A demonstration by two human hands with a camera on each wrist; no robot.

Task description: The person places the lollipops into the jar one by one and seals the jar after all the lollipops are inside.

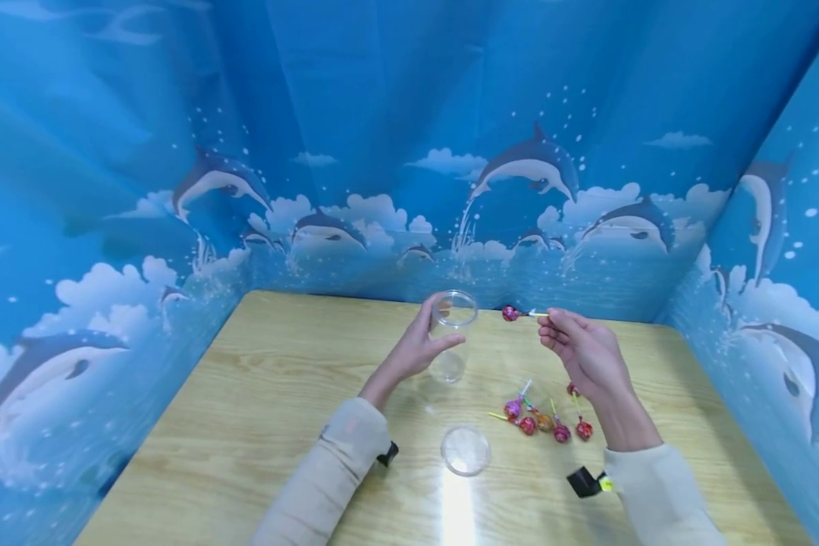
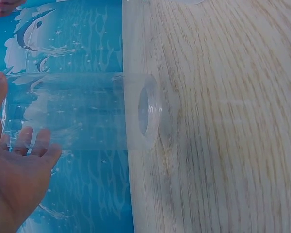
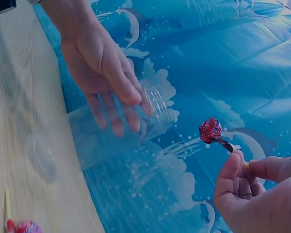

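Head view, left hand (image 1: 416,347): cupped jar (image 1: 454,321)
Right hand (image 1: 589,355), opposite: pinched lollipop (image 1: 510,313)
Jar: risked tipping if bumped

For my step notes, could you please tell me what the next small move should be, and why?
Probably the right hand should carry its lollipop left until it is over the clear jar: the jar stands upright and open-topped with the left hand round it, the clear lid lies apart on the table, and the lollipop, held by its stick, points toward the jar.
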